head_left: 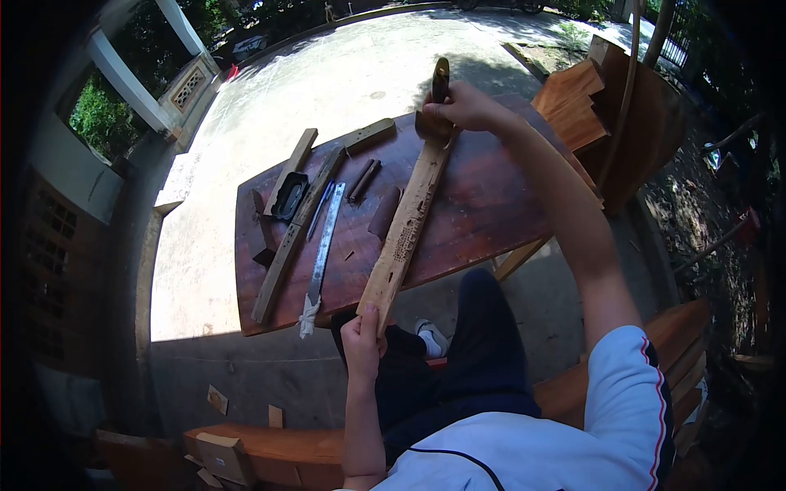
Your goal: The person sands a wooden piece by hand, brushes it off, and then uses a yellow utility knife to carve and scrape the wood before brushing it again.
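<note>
A long pale wooden strip (409, 217) with a rough, pitted patch lies slanted across the dark red tabletop (483, 204), its near end past the table edge. My left hand (362, 337) is closed round that near end. At the far end, my right hand (465, 106) grips a dark, shiny curved tool (434, 124), whose upper part stands up above my fingers. The tool rests on or just over the strip; contact cannot be made out. Left of the strip are a brown piece (385, 213) and a metal ruler (327, 237) with a white-wrapped end.
On the table's left part are a black tray (289, 196), a blue pen (321, 209), two dark sticks (363, 180), a long wooden bar (288, 250) and further wood blocks (370, 136). Large wooden pieces (573, 102) stand beyond the right edge. A wooden bench (286, 444) is behind.
</note>
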Motion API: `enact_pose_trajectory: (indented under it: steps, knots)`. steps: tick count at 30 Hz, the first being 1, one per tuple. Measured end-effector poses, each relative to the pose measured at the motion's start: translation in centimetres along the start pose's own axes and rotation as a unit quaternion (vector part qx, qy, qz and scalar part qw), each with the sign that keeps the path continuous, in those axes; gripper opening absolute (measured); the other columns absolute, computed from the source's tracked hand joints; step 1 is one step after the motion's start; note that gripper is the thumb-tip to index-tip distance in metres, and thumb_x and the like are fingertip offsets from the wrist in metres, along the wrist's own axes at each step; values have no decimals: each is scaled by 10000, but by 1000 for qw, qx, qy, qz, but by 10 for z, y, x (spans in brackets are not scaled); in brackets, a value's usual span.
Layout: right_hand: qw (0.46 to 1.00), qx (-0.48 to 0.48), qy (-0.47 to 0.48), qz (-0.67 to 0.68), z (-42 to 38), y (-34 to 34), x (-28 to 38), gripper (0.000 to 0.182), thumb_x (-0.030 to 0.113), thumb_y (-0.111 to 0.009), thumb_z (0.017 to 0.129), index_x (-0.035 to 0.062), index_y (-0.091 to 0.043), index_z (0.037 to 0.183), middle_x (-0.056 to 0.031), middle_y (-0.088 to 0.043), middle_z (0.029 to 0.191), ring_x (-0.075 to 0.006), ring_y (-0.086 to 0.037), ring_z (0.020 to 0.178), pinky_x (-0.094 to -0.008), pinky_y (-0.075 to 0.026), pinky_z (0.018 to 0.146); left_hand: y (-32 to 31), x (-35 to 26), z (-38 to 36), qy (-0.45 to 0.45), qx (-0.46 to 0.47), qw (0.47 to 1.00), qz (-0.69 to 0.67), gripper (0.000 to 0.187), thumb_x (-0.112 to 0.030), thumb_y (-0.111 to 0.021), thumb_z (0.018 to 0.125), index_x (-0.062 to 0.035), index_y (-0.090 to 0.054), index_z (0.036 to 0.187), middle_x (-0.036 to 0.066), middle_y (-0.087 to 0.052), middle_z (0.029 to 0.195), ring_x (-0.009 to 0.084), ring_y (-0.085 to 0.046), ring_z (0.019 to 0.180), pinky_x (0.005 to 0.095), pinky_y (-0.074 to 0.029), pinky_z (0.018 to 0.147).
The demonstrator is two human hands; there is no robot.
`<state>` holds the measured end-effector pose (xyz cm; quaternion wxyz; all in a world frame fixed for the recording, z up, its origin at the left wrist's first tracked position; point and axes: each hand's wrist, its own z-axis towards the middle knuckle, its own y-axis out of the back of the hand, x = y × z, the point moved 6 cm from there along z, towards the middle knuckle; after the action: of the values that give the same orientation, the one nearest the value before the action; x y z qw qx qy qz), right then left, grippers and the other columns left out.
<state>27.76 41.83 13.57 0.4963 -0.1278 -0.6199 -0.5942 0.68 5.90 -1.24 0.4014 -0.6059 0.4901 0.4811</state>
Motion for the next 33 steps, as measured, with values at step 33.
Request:
enact_pose_trajectory:
  steps: [33]
  knots:
    - [977,140,160,-20,-207,-109,167,186,77,-755,956,89,-696,1132,-132,-810,1051,-344,-805,925,-447,-626,788,-4,5,-7,-41,-17,999,-6,909,-864,-376,1031,-14,-683,933,-14,-544,653,46,-431,465,239,-302,407]
